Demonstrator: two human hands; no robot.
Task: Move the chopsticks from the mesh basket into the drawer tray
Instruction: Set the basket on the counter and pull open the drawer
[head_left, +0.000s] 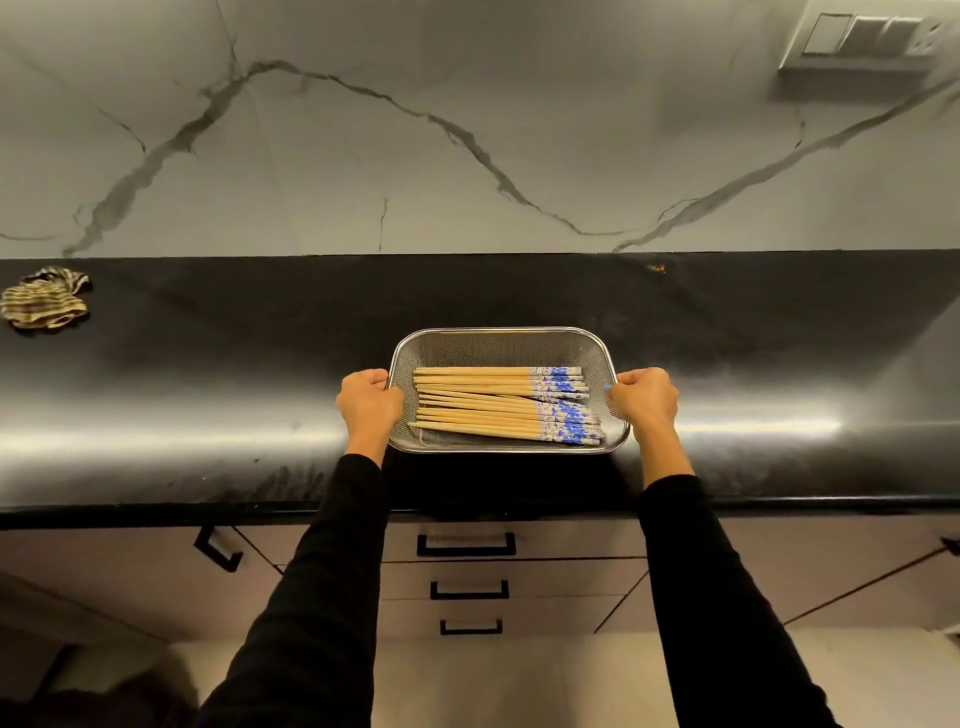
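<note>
A rectangular metal mesh basket sits on the black counter near its front edge. Inside lie several wooden chopsticks side by side, their blue-and-white patterned ends pointing right. My left hand grips the basket's left rim, fingers curled over it. My right hand grips the right rim the same way. Below the counter is a stack of three drawers, all shut; the top drawer has a black handle. No drawer tray is visible.
The black counter runs the full width against a veined marble wall. A crumpled striped cloth lies at the far left. Cabinet doors flank the drawers. A switch panel is mounted top right.
</note>
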